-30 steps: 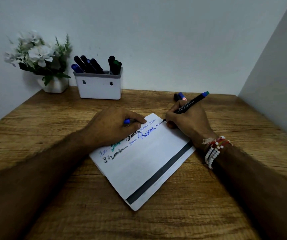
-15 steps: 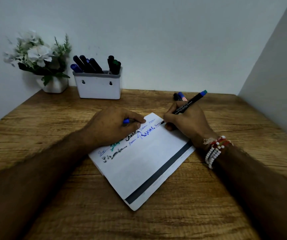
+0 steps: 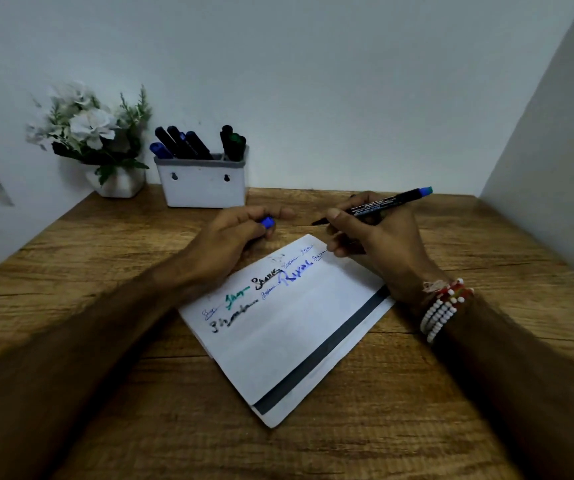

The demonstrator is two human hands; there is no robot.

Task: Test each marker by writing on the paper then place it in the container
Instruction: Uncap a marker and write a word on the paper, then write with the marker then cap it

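A blue-ended black marker (image 3: 382, 204) is gripped by the right hand (image 3: 379, 244), a blue cap (image 3: 267, 222) by the left hand (image 3: 230, 237); the white paper (image 3: 296, 334) bears unreadable scrawls.

My only camera sat on my head, a wide lens facing forward and down, close over the table (image 3: 133, 427), with the paper (image 3: 289, 341) mid-frame and the wall (image 3: 313, 81) at the back.

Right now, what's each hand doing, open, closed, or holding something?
Left hand: curled round a blue cap.
Right hand: grips the black marker, tip off the paper.
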